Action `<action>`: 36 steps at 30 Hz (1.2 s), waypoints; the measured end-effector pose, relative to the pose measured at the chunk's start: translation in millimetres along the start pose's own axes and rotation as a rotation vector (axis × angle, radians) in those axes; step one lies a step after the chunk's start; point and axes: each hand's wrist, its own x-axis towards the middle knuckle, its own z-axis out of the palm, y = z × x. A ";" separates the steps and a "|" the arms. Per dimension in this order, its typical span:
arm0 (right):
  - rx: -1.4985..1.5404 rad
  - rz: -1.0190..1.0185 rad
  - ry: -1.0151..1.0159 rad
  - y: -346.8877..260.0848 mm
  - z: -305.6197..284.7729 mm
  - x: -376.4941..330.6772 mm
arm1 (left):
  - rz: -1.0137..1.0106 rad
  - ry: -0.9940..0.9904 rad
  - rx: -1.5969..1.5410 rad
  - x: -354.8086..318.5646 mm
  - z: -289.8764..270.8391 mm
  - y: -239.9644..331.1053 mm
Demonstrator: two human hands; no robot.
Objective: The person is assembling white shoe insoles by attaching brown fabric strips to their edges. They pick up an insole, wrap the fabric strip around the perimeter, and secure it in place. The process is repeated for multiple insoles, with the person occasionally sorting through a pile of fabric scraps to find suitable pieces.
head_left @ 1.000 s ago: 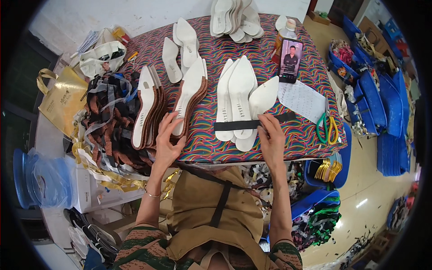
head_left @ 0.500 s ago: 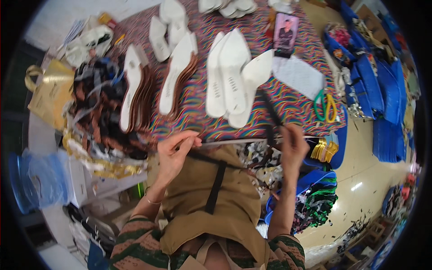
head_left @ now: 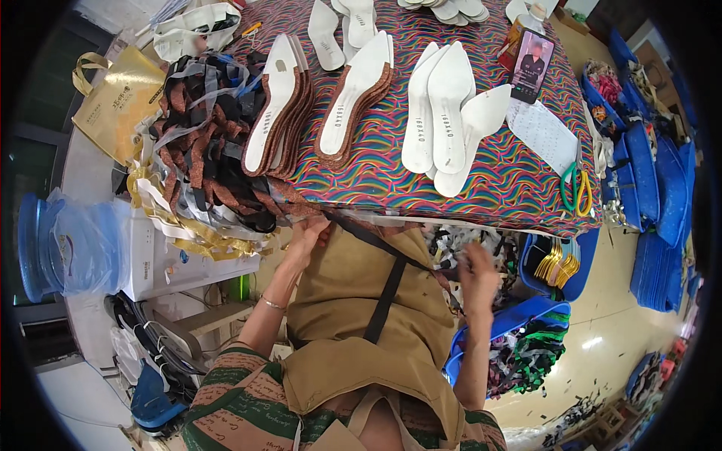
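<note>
So a lit-up phone [head_left: 532, 66] is standing right beside a capped bottle [head_left: 519, 37] on the wildly patterned worktop [head_left: 519, 199], its screen showing a person in a dark top. A white sheet of paper [head_left: 543, 135] is lying just below, and green-and-yellow-handled scissors [head_left: 577, 189] are resting near the edge. Over on the left, a shiny gold bag [head_left: 116, 105] is sitting near a white bag [head_left: 197, 31]. Meanwhile, blue bins [head_left: 654, 180] are crowding the tan floor [head_left: 594, 319] way off to the right.
</note>
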 end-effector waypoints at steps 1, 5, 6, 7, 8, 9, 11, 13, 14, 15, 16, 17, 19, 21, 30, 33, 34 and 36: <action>0.099 -0.036 -0.115 -13.6 17.9 5.3 | 0.012 -0.038 -0.122 1.1 1.3 1.4; 0.186 -0.157 -0.387 -50.7 83.6 15.4 | -0.016 -0.186 -0.470 -4.0 2.6 1.5; 0.128 -0.203 -0.400 -54.4 95.1 15.4 | -0.040 -0.224 -0.519 -8.4 1.8 3.6; 0.069 -0.248 -0.410 -56.6 101.9 15.0 | -0.089 -0.253 -0.539 -15.1 -0.7 5.4; 0.129 -0.212 -0.442 -56.0 101.0 12.4 | -0.088 -0.291 -0.509 -21.8 -2.8 8.4; 0.192 -0.184 -0.487 -63.3 90.3 12.6 | -0.088 -0.316 -0.488 -31.8 -6.1 12.8; 0.268 -0.115 -0.601 -81.7 54.9 13.8 | -0.080 -0.374 -0.449 -46.4 -9.3 20.0; 0.437 0.013 -0.633 -97.8 18.8 9.0 | -0.047 -0.461 -0.505 -56.1 -11.0 28.8; 0.488 0.003 -0.628 -100.7 6.6 5.0 | -0.023 -0.502 -0.528 -60.8 -11.5 34.5; 0.539 -0.008 -0.621 -103.6 -4.8 1.2 | -0.003 -0.504 -0.556 -66.2 -10.6 44.2; 0.562 0.014 -0.659 -108.3 -17.5 -2.0 | 0.017 -0.510 -0.584 -70.3 -8.9 55.2; 0.585 0.036 -0.698 -113.5 -30.0 -4.5 | 0.036 -0.516 -0.612 -72.5 -9.5 63.6; 0.663 -0.009 -0.735 -118.5 -45.9 -7.6 | 0.061 -0.565 -0.486 -74.2 -22.1 76.9; 0.772 -0.151 -0.735 -121.2 -52.0 -8.3 | 0.072 -0.612 -0.468 -71.5 -37.5 83.1; 1.152 -0.291 -0.689 -152.9 -50.8 -6.0 | 0.378 -0.070 -0.421 -36.1 -74.2 128.6; 1.324 -0.274 -0.750 -159.4 -55.3 -1.5 | 0.580 0.165 -0.377 -28.0 -82.2 151.7; 1.317 -0.289 -0.762 -163.0 -55.5 0.5 | 0.660 0.262 -0.358 -25.5 -83.6 159.1; 1.301 -0.326 -0.779 -170.8 -54.2 8.7 | 0.668 0.254 -0.255 -6.3 -98.9 161.0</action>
